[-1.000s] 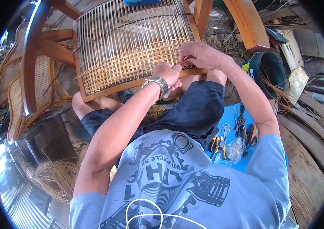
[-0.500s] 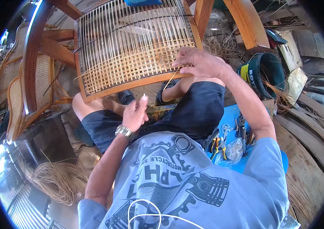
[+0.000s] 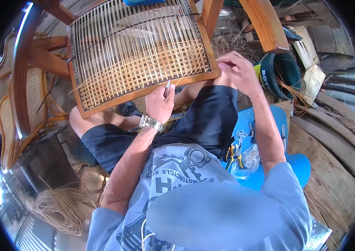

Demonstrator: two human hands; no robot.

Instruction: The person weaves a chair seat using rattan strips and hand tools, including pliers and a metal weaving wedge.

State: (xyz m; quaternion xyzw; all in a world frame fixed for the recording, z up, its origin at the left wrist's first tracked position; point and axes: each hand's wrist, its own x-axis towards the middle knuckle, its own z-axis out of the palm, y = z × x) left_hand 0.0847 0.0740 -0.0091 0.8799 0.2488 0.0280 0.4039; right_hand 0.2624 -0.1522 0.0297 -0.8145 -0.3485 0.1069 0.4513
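A wooden chair seat frame (image 3: 144, 90) with half-woven cane (image 3: 135, 69) lies tilted across the knees. My left hand (image 3: 159, 102), a metal watch on its wrist, is closed at the frame's near rail around a thin pointed metal tool (image 3: 168, 85), whose tip points up at the rail. Beside that tip, a loose cane strand (image 3: 178, 81) sticks out over the rail. My right hand (image 3: 241, 75) is raised off the frame's right corner, fingers loosely bent and apart, with nothing visible in them. Straight parallel strands (image 3: 135, 29) fill the far part of the seat.
On a blue surface (image 3: 244, 119) at the right lie yellow-handled pliers (image 3: 237, 157) and a clear plastic bag (image 3: 250, 157). A dark bucket (image 3: 286, 75) holds cane. Coiled cane (image 3: 62, 207) sits lower left, near another cane-backed chair (image 3: 8, 125). Wooden chair legs (image 3: 265, 25) rise beyond the seat.
My right hand has let go of the seat's near edge and moved right. My left hand has moved up to the rail with the pointed tool. The view has shifted slightly.
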